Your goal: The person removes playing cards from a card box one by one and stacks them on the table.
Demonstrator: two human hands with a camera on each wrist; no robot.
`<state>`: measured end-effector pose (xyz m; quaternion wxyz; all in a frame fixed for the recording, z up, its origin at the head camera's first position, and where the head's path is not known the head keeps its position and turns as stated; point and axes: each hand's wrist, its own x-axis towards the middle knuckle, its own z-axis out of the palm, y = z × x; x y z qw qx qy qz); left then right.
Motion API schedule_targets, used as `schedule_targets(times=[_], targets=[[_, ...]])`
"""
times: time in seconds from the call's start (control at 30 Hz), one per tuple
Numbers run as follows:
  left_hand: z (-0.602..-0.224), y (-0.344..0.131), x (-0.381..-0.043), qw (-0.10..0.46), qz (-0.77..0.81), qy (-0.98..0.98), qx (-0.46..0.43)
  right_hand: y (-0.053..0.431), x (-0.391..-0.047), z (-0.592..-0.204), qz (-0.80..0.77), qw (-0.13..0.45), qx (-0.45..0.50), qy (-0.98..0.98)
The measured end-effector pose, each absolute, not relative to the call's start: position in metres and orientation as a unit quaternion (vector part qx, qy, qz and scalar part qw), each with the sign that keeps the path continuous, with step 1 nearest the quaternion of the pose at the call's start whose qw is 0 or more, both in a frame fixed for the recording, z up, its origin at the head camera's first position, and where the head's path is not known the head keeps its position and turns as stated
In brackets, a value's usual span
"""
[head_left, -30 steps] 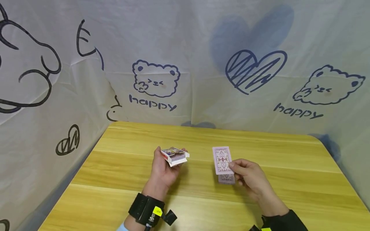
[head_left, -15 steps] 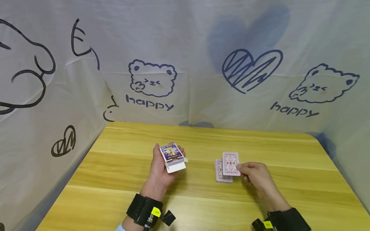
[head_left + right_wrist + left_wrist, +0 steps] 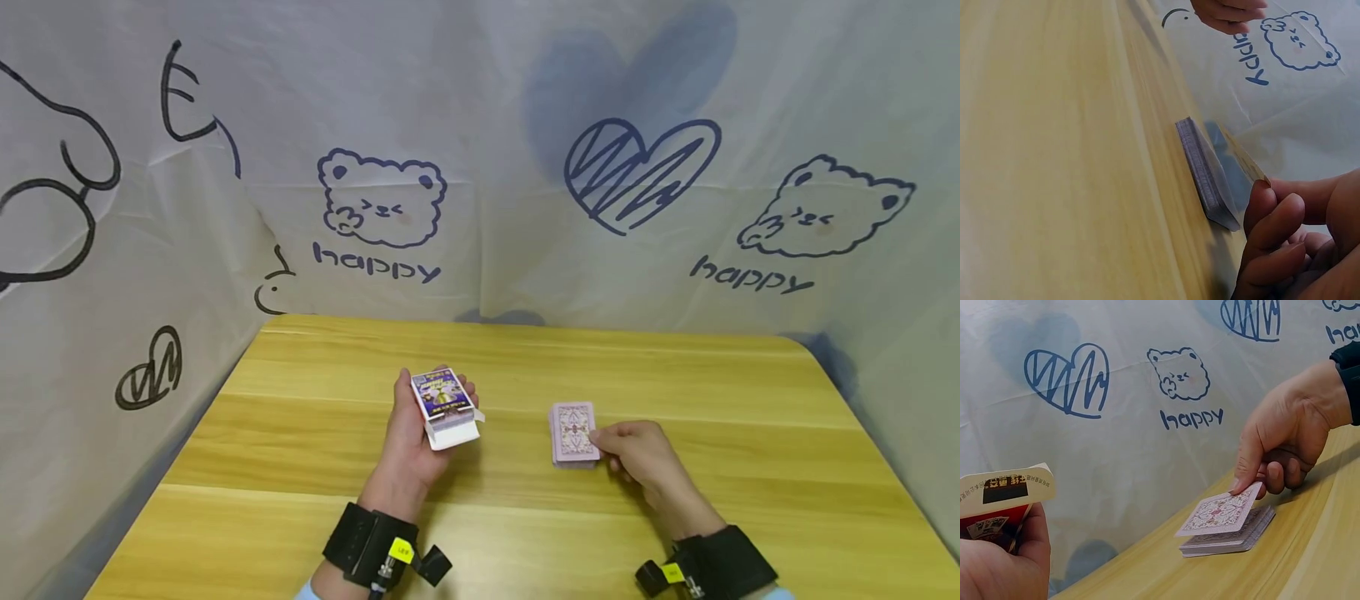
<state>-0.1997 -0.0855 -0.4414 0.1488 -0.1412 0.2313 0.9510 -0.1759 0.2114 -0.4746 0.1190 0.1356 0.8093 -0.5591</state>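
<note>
My left hand [image 3: 411, 437], palm up, holds a card box [image 3: 442, 400] whose end flap hangs open, with cards showing inside. In the left wrist view, the box's pale flap [image 3: 1035, 481] and red side appear above the palm. My right hand [image 3: 641, 458] pinches one playing card [image 3: 576, 429] by its corner between thumb and fingers. The card, patterned back up, is tilted just above a deck of cards [image 3: 1229, 545] on the table. From the right wrist, the deck [image 3: 1200, 175] shows its edges, and a gap separates the pinched card [image 3: 1244, 161] from it.
The wooden table [image 3: 300, 358] carries the deck right of its middle. Behind and beside it hang white cloth walls [image 3: 510, 250] with drawn bears, hearts and lettering. Black wrist straps [image 3: 371, 546] with small cameras sit on both wrists.
My right hand swung the card rightward off the deck, then brought it back left over the deck. The box in my left hand tilted so its printed face shows more.
</note>
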Motion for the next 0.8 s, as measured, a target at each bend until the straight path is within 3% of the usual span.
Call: schedule_targets(times=[0.8], targets=[[-0.441,-0.0851,-0.1982,0.152,0.947,0.245,-0.138,0.2047,-0.1771,-0.4813,-0.488,0.094,0.133,0.858]])
